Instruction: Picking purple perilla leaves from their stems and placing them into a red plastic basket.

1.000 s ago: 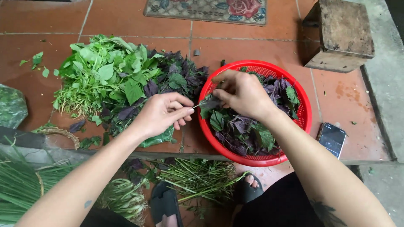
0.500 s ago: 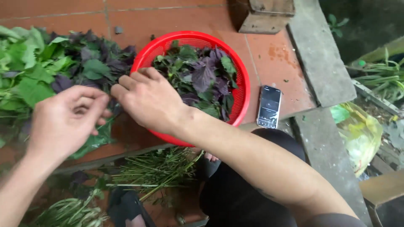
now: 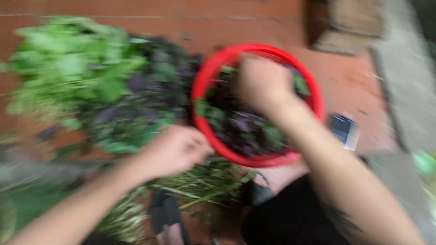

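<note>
Sorting herbs: our right hand (image 3: pixel 263 84) is inside the red basket (image 3: pixel 318 106) over purple leaves (image 3: pixel 247 129); our left hand (image 3: pixel 177 149) curls at its rim. Blur hides both grips. Risk: elbow tips basket, spilling leaves on tile.

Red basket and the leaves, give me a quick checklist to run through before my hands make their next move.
1. Right hand over the red basket: ok, it is above the leaves in the basket.
2. Left hand clear of the basket: ok, it sits just outside the near rim.
3. What either hand grips: cannot tell, the head view is motion-blurred.
4. Pile of green and purple leaves within reach: ok, it lies left of the basket.
5. Phone clear of the work: ok, it lies on the tiles to the right of the basket.
</note>
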